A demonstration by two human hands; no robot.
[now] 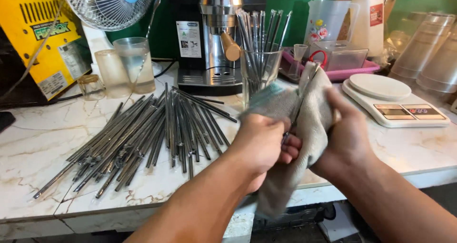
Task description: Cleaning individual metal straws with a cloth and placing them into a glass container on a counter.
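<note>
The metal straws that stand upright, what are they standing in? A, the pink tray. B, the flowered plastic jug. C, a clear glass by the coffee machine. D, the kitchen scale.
C: the upright metal straws stand bunched in a clear glass on the marble counter, just right of the coffee machine.

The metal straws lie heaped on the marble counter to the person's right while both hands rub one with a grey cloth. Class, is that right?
Not quite: the head view shows the metal straws heaped to the person's left. The left hand and right hand do rub one with the grey cloth.
</note>
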